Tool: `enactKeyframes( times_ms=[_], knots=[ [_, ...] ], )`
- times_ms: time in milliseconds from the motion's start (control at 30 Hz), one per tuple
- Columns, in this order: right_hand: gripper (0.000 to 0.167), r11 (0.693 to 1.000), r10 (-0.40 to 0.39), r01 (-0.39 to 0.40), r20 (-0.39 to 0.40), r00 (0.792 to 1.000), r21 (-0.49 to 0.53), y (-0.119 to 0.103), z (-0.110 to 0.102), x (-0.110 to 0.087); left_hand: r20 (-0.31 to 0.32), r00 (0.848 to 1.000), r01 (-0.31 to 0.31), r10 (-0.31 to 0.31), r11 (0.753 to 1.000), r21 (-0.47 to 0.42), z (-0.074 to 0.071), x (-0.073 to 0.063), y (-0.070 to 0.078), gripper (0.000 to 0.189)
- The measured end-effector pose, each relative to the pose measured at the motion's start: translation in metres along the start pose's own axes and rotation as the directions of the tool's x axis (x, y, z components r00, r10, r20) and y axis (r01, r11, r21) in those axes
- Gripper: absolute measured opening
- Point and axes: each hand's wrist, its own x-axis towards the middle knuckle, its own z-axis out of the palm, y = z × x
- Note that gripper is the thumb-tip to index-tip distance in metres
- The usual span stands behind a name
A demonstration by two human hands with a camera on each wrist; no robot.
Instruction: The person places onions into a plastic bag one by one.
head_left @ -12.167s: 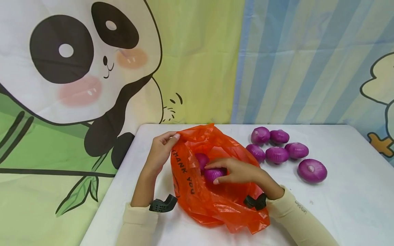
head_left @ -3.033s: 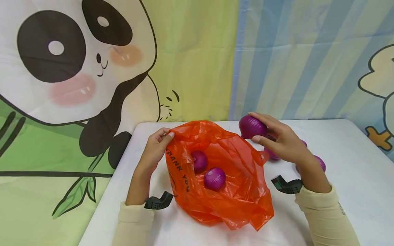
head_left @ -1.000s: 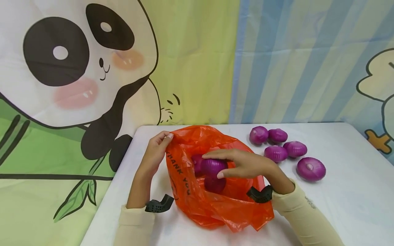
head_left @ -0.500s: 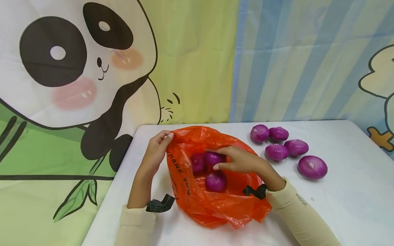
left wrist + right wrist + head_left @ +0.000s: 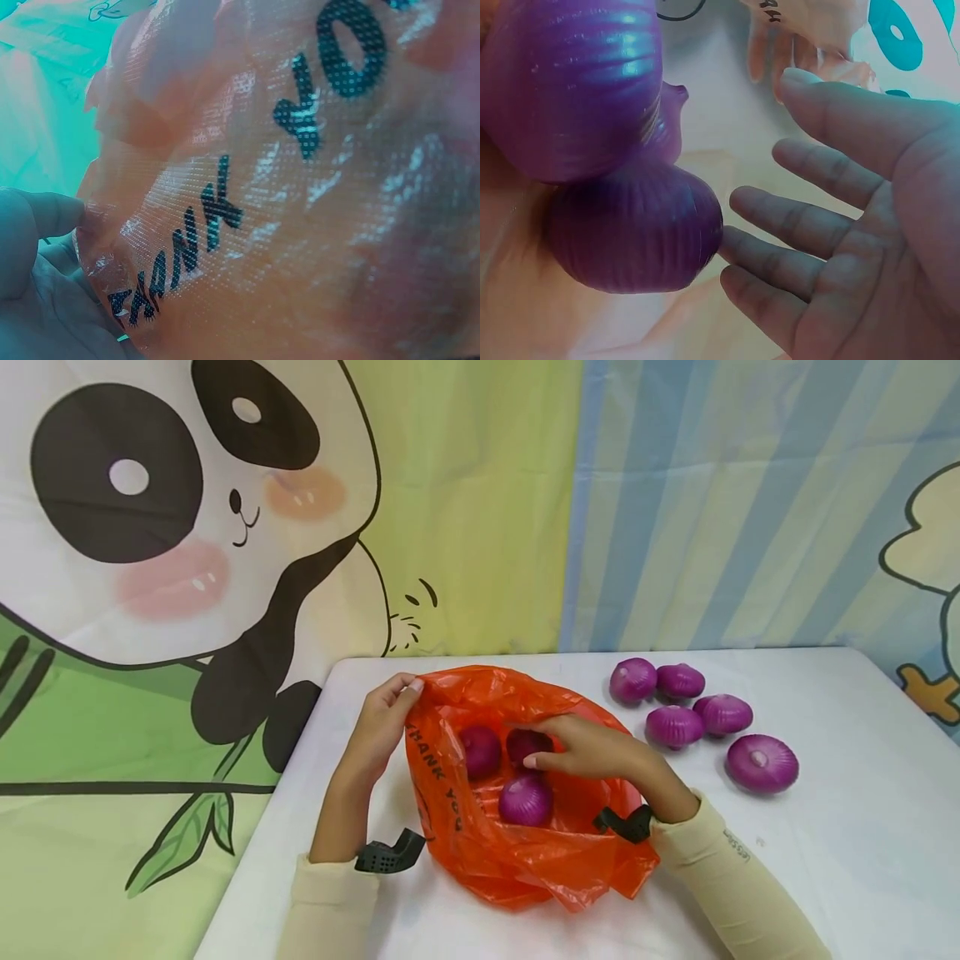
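My left hand (image 5: 378, 727) pinches the rim of a red plastic bag (image 5: 525, 877) at its left side. In the left wrist view the thumb (image 5: 52, 214) presses on the edge of the printed film. Three purple onions lie inside the bag: one at the left (image 5: 480, 752), one at the front (image 5: 527, 800) and one at the back (image 5: 527, 746). My right hand (image 5: 588, 747) reaches into the bag's mouth, beside the back onion. The right wrist view shows its spread fingers (image 5: 795, 225), with fingertips right at the side of an onion (image 5: 634, 232).
On the white table (image 5: 840, 852), several more purple onions (image 5: 675, 727) are grouped to the right of the bag, the nearest being a large one (image 5: 761, 764). A printed panda cloth (image 5: 480, 527) hangs behind the table.
My right hand has brought an onion from the table group into the bag, lowered it behind the other two and loosened its fingers from it. The left hand keeps holding the bag's rim.
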Motion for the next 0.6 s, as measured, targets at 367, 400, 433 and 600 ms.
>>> enactKeyframes(
  times_ms=[367,400,433,600],
  knots=[
    [0.029,1.0,-0.004,0.004,-0.045,0.999,-0.002,-0.007,-0.016,-0.01,-0.008,1.0,0.001,-0.001,1.0,-0.003,-0.003,0.001,0.0,0.033],
    [0.029,1.0,-0.013,0.013,-0.05,0.999,0.002,-0.007,-0.019,-0.011,-0.008,1.0,0.001,-0.001,1.0,-0.004,-0.003,0.002,0.0,0.033],
    [0.029,1.0,-0.027,0.027,-0.057,0.998,-0.001,-0.007,-0.022,-0.012,-0.009,1.0,0.002,-0.002,1.0,-0.002,-0.003,0.002,0.0,0.034],
    [0.04,0.999,-0.032,0.03,-0.091,0.995,-0.019,-0.01,-0.029,-0.019,-0.014,1.0,0.014,-0.014,1.0,-0.009,-0.003,0.002,0.0,0.035]
  ],
)
